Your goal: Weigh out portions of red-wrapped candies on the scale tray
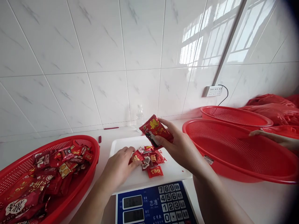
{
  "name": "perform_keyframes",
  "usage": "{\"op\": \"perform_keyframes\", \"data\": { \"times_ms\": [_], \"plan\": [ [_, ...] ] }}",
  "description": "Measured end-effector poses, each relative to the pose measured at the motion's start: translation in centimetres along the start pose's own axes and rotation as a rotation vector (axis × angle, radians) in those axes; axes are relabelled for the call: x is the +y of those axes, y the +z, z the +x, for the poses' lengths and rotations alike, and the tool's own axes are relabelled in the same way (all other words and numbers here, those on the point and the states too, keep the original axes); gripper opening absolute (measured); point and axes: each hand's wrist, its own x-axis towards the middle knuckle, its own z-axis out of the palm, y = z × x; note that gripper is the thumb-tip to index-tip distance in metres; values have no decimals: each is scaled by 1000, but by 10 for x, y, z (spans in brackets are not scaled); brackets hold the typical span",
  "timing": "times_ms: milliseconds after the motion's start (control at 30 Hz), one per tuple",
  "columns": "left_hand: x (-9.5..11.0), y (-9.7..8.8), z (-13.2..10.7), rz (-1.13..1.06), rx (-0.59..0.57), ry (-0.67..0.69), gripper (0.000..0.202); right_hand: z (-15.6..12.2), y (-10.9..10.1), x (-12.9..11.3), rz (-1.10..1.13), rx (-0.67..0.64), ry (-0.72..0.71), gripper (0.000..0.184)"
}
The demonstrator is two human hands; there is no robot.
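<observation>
Above the white pan [173, 172] of a scale [153, 202], the person's right hand [176, 138] grips a red packet [151, 127] between thumb and fingers, raised over a heap of small wrapped pieces [151, 163]. At the heap's left edge sits the left hand [122, 163], thumb and fingers curled around a piece; whether it grips, I cannot tell from here. I'd judge the step to be making up a portion on the pan. Next, it seems to call for setting the packet down neatly while the left hand gathers the loose pieces. More packets fill the left basket [95, 152]; another person's hand [258, 133] is at the right basket [210, 144].
</observation>
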Motion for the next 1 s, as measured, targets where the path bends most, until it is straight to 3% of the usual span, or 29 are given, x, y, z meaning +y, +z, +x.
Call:
{"op": "perform_keyframes", "data": {
  "times_ms": [67,233,333,433,500,567,633,700,1000],
  "plan": [
    [3,-1,0,-193,56,-30,40,-1,5,0,82,-24,-6,55],
    [19,-1,-3,-882,-25,-10,40,-7,18,-6,224,-245,-127,49],
    [26,-2,-2,-1171,144,-87,35,-9,16,-5,170,-352,-164,52],
    [27,-12,0,-1355,326,-65,35,-8,11,3,-19,-312,-136,61],
    [27,-21,0,-1415,413,-47,32,-9,11,11,-165,-372,-117,58],
    [27,-29,-2,-1434,468,-49,29,-12,17,19,-262,-520,-127,53],
    [30,-34,-5,-1434,490,-44,28,-15,24,27,-321,-647,-148,53],
    [33,-37,-8,-1436,490,-29,26,-18,30,33,-354,-692,-172,53],
    [37,-40,-15,-1464,456,-57,26,-7,37,62,-515,-462,-406,27]
  ]
}}
